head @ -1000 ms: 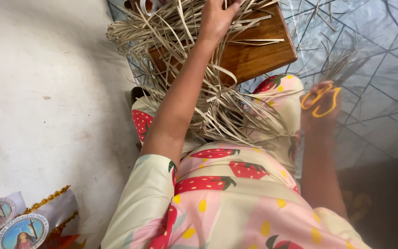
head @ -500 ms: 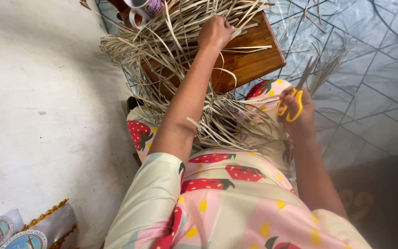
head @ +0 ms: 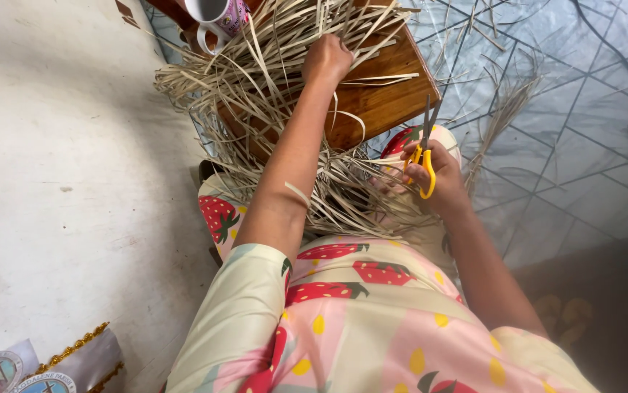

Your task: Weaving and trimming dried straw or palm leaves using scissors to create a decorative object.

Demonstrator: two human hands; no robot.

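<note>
Head view: left hand [head: 326, 60] clenched among straw strips [head: 270, 94], right hand [head: 430, 178] gripping scissors [head: 424, 149] beside them.

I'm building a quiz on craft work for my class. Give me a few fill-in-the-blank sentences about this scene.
1. The right hand holds scissors with ____ handles.
2. The left hand grips pale strips lying on a ____ board.
3. A white ____ stands at the top edge, beside the strips.
4. The clothing is printed with ____.

Missing words: yellow; wooden; mug; strawberries
</note>
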